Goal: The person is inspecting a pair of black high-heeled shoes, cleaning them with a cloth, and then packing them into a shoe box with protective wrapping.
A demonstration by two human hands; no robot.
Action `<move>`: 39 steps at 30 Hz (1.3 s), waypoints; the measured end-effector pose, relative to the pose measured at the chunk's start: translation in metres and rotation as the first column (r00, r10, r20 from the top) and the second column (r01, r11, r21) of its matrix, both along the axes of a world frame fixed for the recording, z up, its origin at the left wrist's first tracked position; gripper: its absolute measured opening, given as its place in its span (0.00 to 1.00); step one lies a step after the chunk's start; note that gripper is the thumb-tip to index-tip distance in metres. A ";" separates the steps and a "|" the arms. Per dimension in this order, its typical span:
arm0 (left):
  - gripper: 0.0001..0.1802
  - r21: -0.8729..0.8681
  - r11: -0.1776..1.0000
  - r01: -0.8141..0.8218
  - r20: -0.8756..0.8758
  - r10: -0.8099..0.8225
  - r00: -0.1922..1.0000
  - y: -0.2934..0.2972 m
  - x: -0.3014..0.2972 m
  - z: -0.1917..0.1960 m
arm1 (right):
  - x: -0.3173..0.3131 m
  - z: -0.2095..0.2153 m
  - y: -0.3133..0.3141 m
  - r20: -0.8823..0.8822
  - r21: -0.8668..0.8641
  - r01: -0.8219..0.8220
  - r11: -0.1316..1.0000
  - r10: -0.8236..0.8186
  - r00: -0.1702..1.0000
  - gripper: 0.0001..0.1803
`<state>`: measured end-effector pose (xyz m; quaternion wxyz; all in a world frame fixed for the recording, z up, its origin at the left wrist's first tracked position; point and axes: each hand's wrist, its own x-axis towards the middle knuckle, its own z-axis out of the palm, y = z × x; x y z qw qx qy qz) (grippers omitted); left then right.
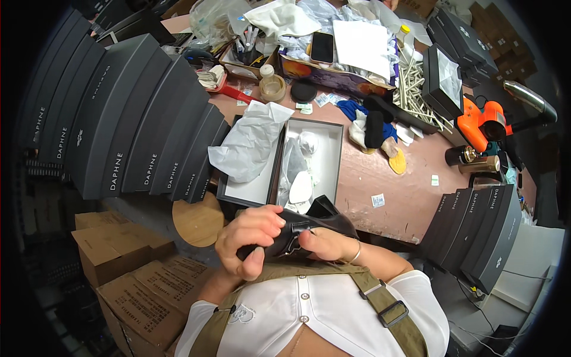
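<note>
Cannot make out the full shape of the glossy black item (pixel 318 219), partly covered by both hands (pixel 241 238). Cannot see beneath the crumpled white tissue (pixel 253 140) draped over the open box (pixel 256 193). Impossible to read the small labels (pixel 377 200) on the counter (pixel 357 178), too tiny. Hard to distinguish the cartons (pixel 505 47) at upper right, dim and blurred. Cannot follow the white shirt (pixel 333 303) past the bottom edge, cut off there.

This looks like a packing workshop. Dark boxes (pixel 134 128) stand in rows left of the left grip (pixel 247 235), with brown cartons (pixel 154 297) to its lower left. Beyond it, the worn desk (pixel 410 196) bears an open box (pixel 340 157), tissue (pixel 253 143) and sticks (pixel 413 89). Another row of boxes (pixel 476 232) and an orange tool (pixel 471 126) sit right of the right grip (pixel 331 244).
</note>
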<state>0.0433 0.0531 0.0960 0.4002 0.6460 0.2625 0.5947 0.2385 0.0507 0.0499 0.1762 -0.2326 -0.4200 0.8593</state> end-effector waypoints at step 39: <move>0.32 -0.830 0.220 0.513 0.554 0.435 0.710 0.023 -0.010 -0.152 | -0.017 -0.043 0.029 0.277 0.948 -0.318 -0.011 -0.462 0.842 0.06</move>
